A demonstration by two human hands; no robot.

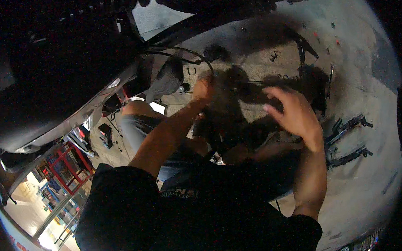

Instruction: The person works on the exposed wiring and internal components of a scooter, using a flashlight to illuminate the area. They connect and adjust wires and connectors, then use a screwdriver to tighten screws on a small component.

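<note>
My left hand (202,88) is closed at the lower end of a thin black cable (191,51). This cable curves down out of the dark vehicle bodywork at upper left. Blur and shadow partly hide the left fingers. My right hand (293,111) hovers over the floor on the right, thumb and fingers apart, holding nothing. Deep shadow between the hands hides what lies there. A small round shiny part (184,87) is beside my left hand, and a U-shaped piece (191,71) lies just beyond it.
Dark vehicle bodywork (58,92) overhangs the upper left. On the floor (358,94) at right lie black metal arms (348,156), a long thin tool (330,80) and an angled black part (307,46). Far left, a red rack (69,168) stands in a lit area.
</note>
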